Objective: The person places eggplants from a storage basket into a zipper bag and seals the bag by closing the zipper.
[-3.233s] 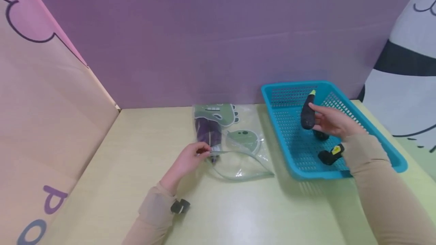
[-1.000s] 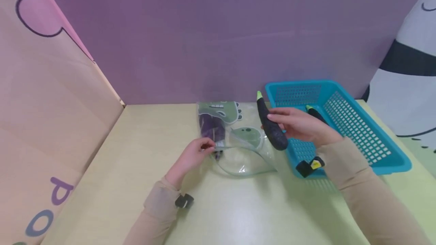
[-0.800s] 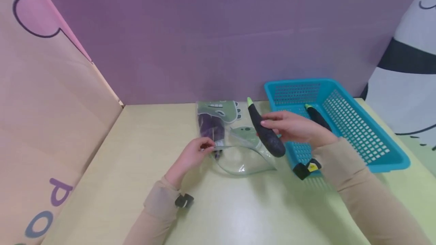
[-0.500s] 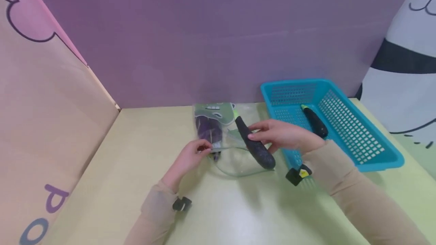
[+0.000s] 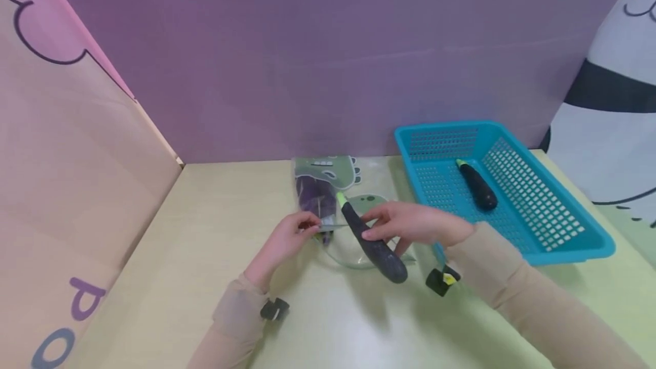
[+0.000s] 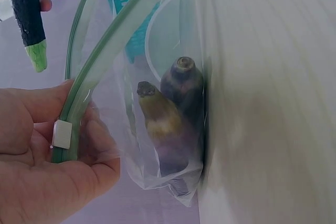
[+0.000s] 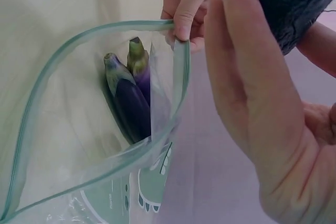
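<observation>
My left hand (image 5: 287,244) pinches the green zip edge of a clear bag (image 6: 101,51), near its white slider (image 6: 62,134). The bag lies on the table with its mouth spread wide. Inside it are two purple eggplants, one (image 7: 130,106) beside the other (image 7: 137,59). My right hand (image 5: 417,224) grips a near-black, eggplant-shaped vegetable (image 5: 376,252) with a light green tip. It is tilted above the bag's mouth, tip toward my left hand. In the right wrist view, its far end is cut off by the frame.
A blue perforated basket (image 5: 597,249) stands at the right with a similar dark vegetable (image 5: 479,187) lying in it. A purple wall (image 5: 318,61) closes off the back of the table (image 5: 205,215). Printed panels stand at both sides.
My right hand has carried the dark vegetable out of the basket, leftward and nearer, to over the bag's mouth. My left hand keeps its pinch on the bag edge.
</observation>
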A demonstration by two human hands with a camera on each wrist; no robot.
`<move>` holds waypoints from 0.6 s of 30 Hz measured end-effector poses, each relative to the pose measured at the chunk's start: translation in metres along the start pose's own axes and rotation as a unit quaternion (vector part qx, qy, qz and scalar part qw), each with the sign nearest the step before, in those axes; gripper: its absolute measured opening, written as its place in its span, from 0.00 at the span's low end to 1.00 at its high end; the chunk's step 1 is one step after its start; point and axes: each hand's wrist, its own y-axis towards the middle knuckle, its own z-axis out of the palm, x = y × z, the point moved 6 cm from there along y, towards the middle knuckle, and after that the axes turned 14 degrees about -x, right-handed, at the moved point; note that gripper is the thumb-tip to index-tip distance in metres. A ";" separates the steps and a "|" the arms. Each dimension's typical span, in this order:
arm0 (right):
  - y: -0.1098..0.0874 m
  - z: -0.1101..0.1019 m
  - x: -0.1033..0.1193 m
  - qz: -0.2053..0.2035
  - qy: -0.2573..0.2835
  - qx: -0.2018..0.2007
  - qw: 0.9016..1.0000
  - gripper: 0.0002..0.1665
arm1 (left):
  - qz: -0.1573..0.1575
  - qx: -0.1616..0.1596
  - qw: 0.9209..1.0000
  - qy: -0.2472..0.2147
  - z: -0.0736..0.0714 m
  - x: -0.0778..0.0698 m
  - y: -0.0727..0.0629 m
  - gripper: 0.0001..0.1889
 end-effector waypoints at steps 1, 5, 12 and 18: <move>0.000 0.001 0.000 -0.001 -0.001 -0.001 1.000 0.36 | 0.000 -0.001 1.000 0.000 0.000 0.000 0.000 0.05; 0.002 0.005 -0.002 0.000 0.004 0.009 1.000 0.37 | -0.002 -0.001 1.000 -0.001 0.000 0.000 0.001 0.05; 0.003 0.016 -0.008 0.022 -0.032 0.010 0.999 0.36 | 0.003 0.000 1.000 -0.003 0.001 -0.003 0.002 0.05; 0.002 0.024 -0.013 0.011 -0.053 0.026 0.998 0.34 | 0.000 -0.004 1.000 0.000 -0.001 -0.003 0.001 0.05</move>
